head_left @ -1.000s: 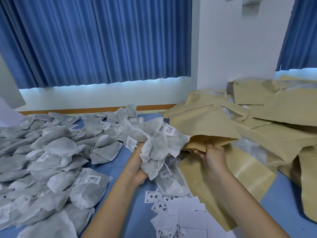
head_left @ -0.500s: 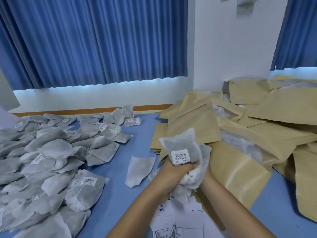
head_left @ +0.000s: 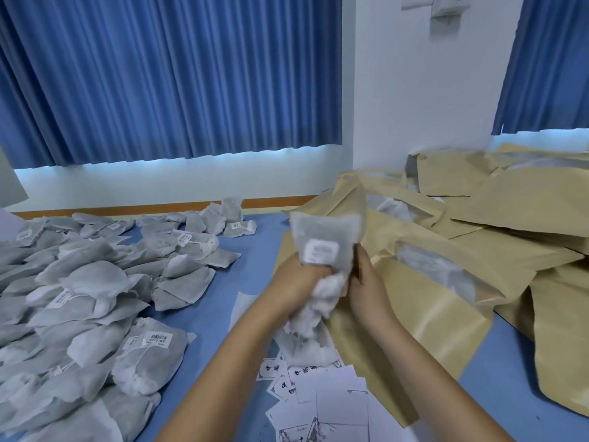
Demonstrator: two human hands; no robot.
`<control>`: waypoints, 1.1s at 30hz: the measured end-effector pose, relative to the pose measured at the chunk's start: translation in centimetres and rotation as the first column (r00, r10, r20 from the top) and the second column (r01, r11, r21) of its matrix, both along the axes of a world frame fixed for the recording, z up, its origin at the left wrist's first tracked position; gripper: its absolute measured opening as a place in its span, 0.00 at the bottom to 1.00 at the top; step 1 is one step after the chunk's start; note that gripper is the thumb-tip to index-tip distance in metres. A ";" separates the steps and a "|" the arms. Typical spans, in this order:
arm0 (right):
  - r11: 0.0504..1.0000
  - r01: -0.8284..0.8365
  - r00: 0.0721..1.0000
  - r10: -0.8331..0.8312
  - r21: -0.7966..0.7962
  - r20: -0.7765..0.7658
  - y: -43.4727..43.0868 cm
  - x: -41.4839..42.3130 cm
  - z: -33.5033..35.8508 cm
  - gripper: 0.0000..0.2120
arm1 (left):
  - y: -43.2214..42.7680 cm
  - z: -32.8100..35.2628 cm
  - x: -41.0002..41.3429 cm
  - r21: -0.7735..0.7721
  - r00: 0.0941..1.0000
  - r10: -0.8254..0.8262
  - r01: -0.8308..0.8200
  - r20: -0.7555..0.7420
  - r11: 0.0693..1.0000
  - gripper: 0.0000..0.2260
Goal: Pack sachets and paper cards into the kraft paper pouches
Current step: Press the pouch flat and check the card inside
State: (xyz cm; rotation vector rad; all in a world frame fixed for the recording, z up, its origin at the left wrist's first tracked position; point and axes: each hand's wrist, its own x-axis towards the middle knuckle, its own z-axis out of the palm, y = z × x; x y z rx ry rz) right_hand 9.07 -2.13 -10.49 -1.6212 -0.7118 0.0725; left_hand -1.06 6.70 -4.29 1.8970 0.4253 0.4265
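Over smooth kraft pouches [head_left: 446, 317], left hand [head_left: 296, 279] grips crumpled, fibrous grey sachets [head_left: 325, 240].

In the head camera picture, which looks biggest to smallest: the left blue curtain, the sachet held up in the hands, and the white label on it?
1. left blue curtain
2. held sachet
3. white label
The curtain is farther off yet looks far larger, so the ranking is safe.

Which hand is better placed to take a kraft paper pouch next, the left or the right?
The right hand, probably. It lies over the kraft paper pouches and seems to grip nothing, while the left hand is full, gripping a bunch of sachets.
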 end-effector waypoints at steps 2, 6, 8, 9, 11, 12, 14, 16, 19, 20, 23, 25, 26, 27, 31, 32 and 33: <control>0.999 -0.033 0.999 0.033 0.023 0.005 0.6 -0.8 -0.1 0.30 | 0.7 0.2 0.5 -0.218 0.998 0.006 0.006 0.055 0.976 0.04; 0.997 -0.050 0.998 0.052 0.063 -0.021 1.5 -1.7 -0.2 0.31 | 1.1 0.5 2.5 -0.375 0.984 0.156 -0.114 0.085 0.920 0.05; 0.991 -0.068 0.995 0.075 0.115 -0.063 1.7 -1.9 0.1 0.31 | 1.5 0.8 3.8 -0.062 0.969 0.236 -0.232 0.067 0.971 0.10; 0.986 -0.074 0.988 0.092 0.147 -0.121 1.8 -2.0 0.4 0.30 | 1.8 1.2 4.6 0.133 0.971 0.240 -0.239 0.015 0.962 0.11; 0.973 -0.085 0.957 0.140 0.216 -0.252 1.9 -2.3 0.9 0.28 | 1.9 2.1 5.9 0.496 0.947 0.239 -0.105 -0.215 0.862 0.02; 0.967 -0.086 0.943 0.157 0.242 -0.294 2.0 -2.3 1.1 0.26 | 1.8 2.7 6.4 0.627 0.927 0.252 -0.023 -0.278 0.779 0.05; 0.963 -0.067 0.928 0.156 0.260 -0.339 1.9 -2.7 1.6 0.21 | 1.6 3.2 7.1 0.684 0.905 0.229 0.087 -0.357 0.724 0.09; 0.953 -0.052 0.910 0.168 0.299 -0.379 1.8 -3.0 2.2 0.18 | 1.6 3.5 7.3 0.718 0.918 0.216 0.098 -0.333 0.689 0.06; 0.948 -0.013 0.885 0.158 0.318 -0.437 1.5 -3.4 2.9 0.17 | 2.2 3.2 7.5 0.730 0.887 0.191 0.206 -0.421 0.652 0.10; 0.950 -0.019 0.882 0.162 0.311 -0.443 1.3 -3.5 3.1 0.17 | 2.5 3.1 7.5 0.715 0.863 0.184 0.252 -0.471 0.652 0.11; 0.951 -0.136 0.893 0.239 0.276 -0.381 1.0 -4.6 3.3 0.20 | 3.6 3.6 7.4 0.751 0.794 0.345 0.202 -0.502 0.628 0.15; 0.941 -0.243 0.899 0.309 0.234 -0.310 0.9 -5.9 2.8 0.26 | 4.4 3.4 7.2 0.851 0.768 0.478 0.162 -0.427 0.500 0.20; 0.933 -0.266 0.896 0.333 0.243 -0.296 0.8 -6.2 2.4 0.28 | 4.5 3.2 7.0 0.841 0.774 0.442 0.209 -0.454 0.498 0.19; 0.928 -0.253 0.888 0.335 0.274 -0.316 0.4 -6.1 1.9 0.28 | 4.2 3.0 6.8 0.813 0.779 0.382 0.265 -0.498 0.518 0.18; 0.928 -0.010 0.806 0.228 0.372 -0.546 -2.3 -3.4 0.9 0.17 | -0.9 2.9 4.1 0.758 0.891 0.067 0.340 -0.449 0.556 0.15; 0.925 0.023 0.787 0.217 0.379 -0.578 -2.8 -2.9 0.6 0.16 | -2.4 2.6 3.2 0.770 0.914 0.026 0.326 -0.405 0.549 0.15; 0.921 0.043 0.775 0.214 0.388 -0.594 -3.3 -2.4 0.4 0.16 | -3.9 2.1 1.8 0.792 0.947 -0.033 0.287 -0.321 0.539 0.12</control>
